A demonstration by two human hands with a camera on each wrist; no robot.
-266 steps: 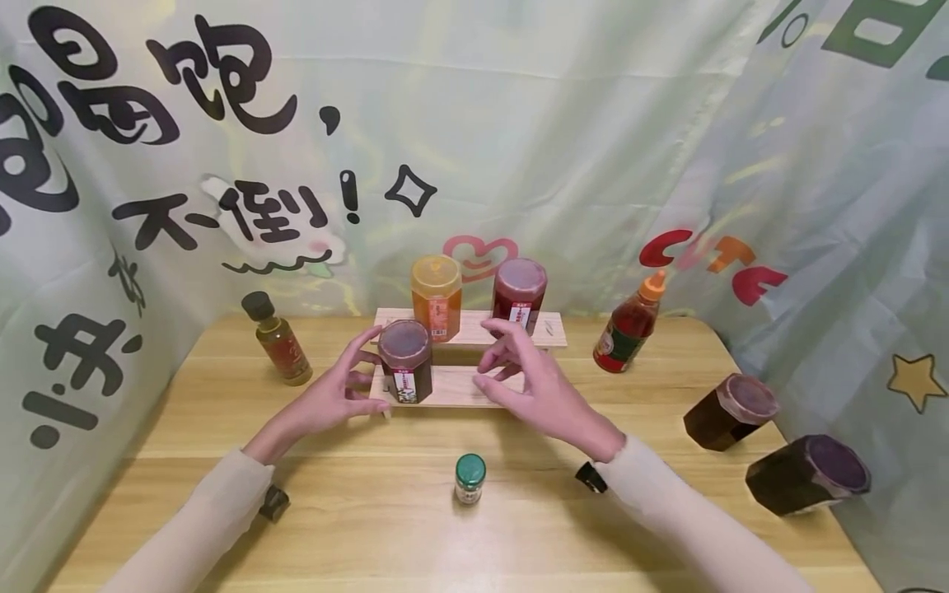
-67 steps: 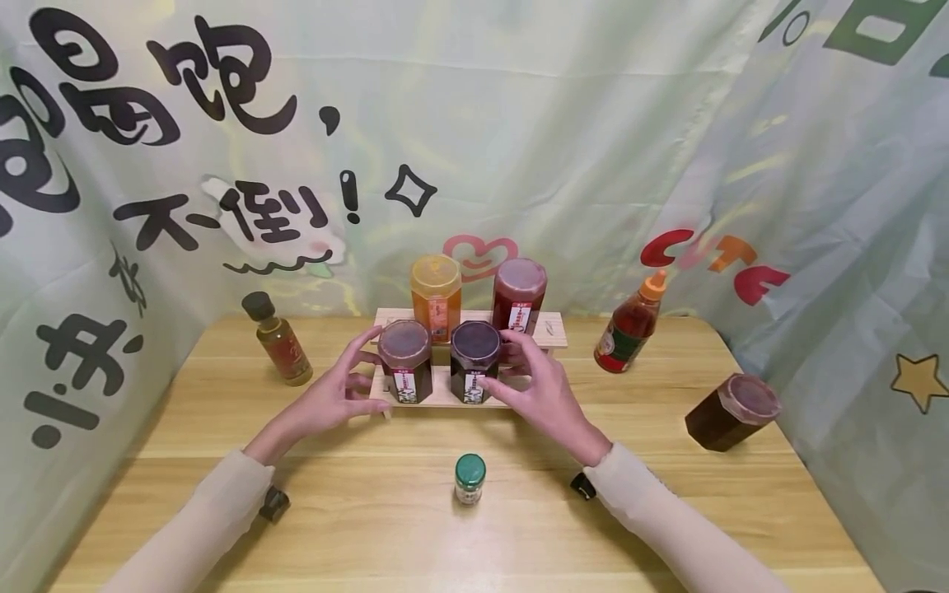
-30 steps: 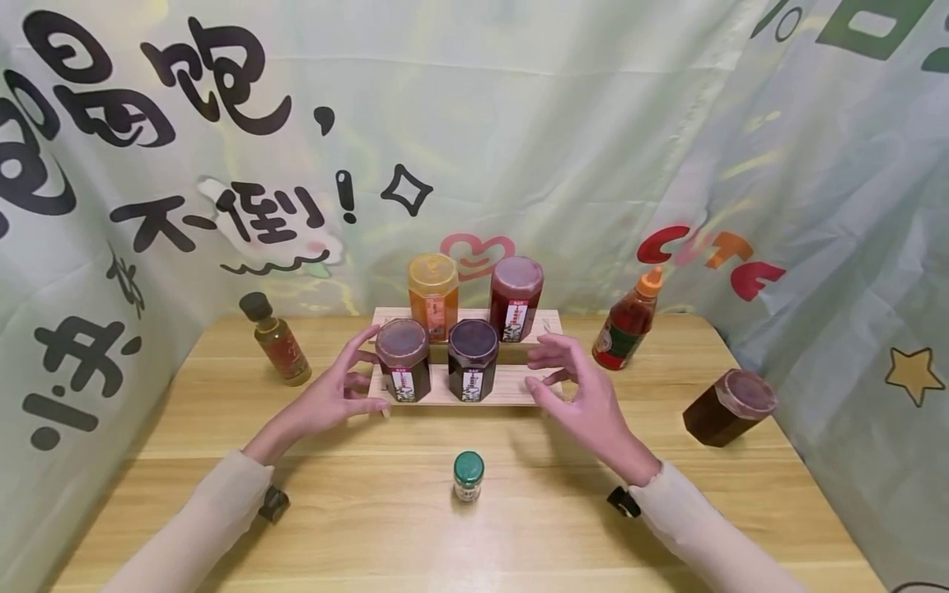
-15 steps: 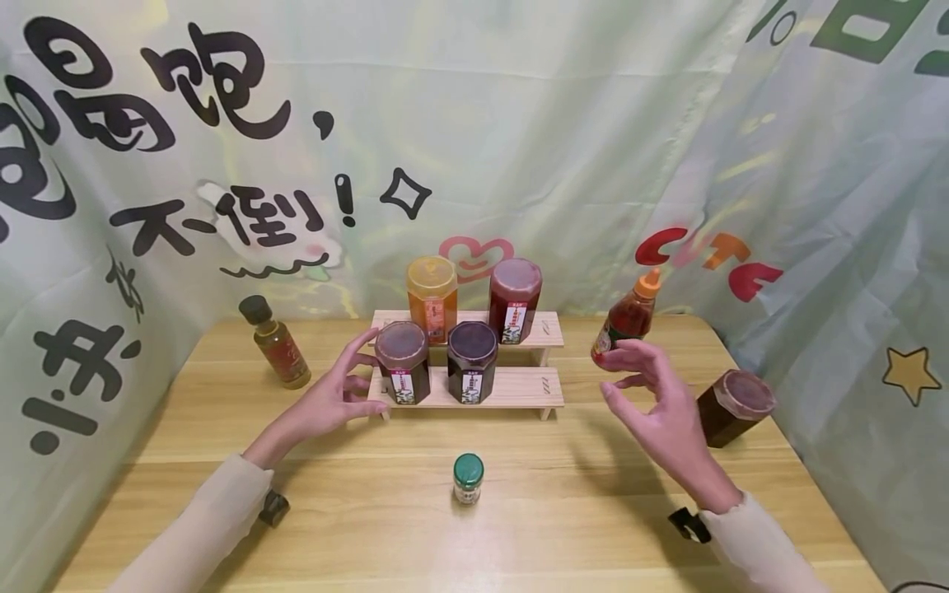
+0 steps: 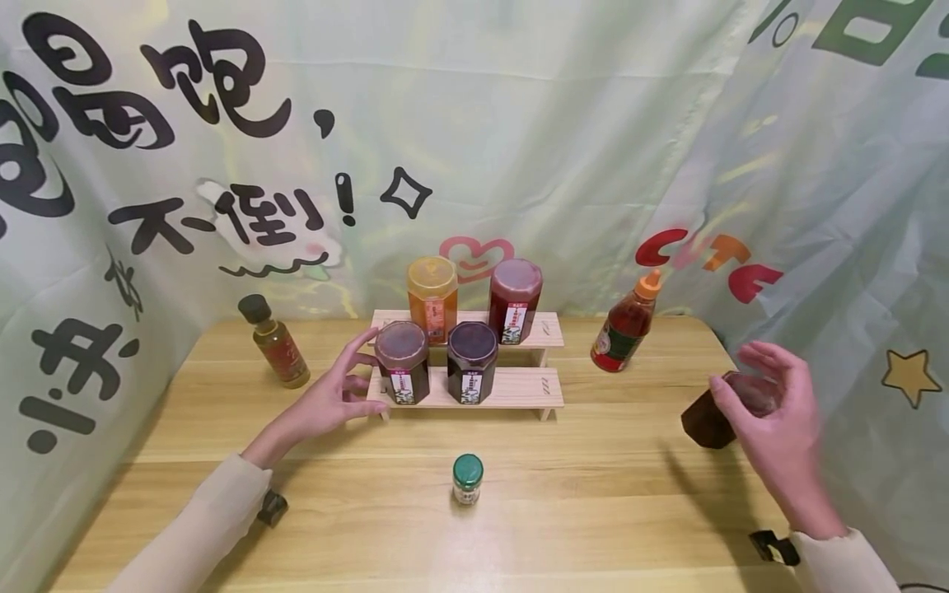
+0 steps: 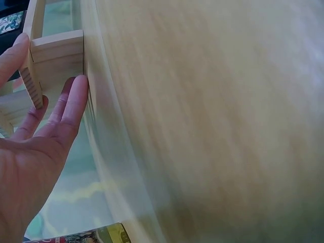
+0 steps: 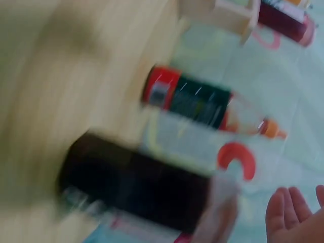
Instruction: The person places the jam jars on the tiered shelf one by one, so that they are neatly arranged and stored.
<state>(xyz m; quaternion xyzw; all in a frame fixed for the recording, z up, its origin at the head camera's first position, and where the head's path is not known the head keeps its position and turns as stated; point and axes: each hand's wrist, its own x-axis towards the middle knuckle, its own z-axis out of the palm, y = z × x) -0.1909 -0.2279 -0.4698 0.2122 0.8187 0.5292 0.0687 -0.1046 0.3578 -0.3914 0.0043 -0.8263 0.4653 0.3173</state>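
Note:
My left hand (image 5: 329,397) holds the left end of a two-step wooden rack (image 5: 519,387), thumb at the front edge of the lower step and fingers at the far side. In the left wrist view the fingers (image 6: 71,104) lie along the rack's end. On the lower step stand two dark jars, a pale-lidded jar (image 5: 404,371) at the left and a dark-lidded jar (image 5: 472,362) beside it. At the right, my right hand (image 5: 782,420) reaches over a dark jar (image 5: 704,420), thumb and fingers spread around its lid. The right wrist view shows fingers apart from this jar.
An amber jar (image 5: 432,301) and a red jar (image 5: 514,309) stand on the upper step. A small green-capped bottle (image 5: 467,478) is in front of the rack. An oil bottle (image 5: 278,346) stands left, a red sauce bottle (image 5: 623,329) right. A printed curtain (image 5: 534,148) surrounds the table.
A dark jar from the right edge now stands on the lower step. The right hand has released it and moved right to the remaining dark jar. The left hand keeps its place.

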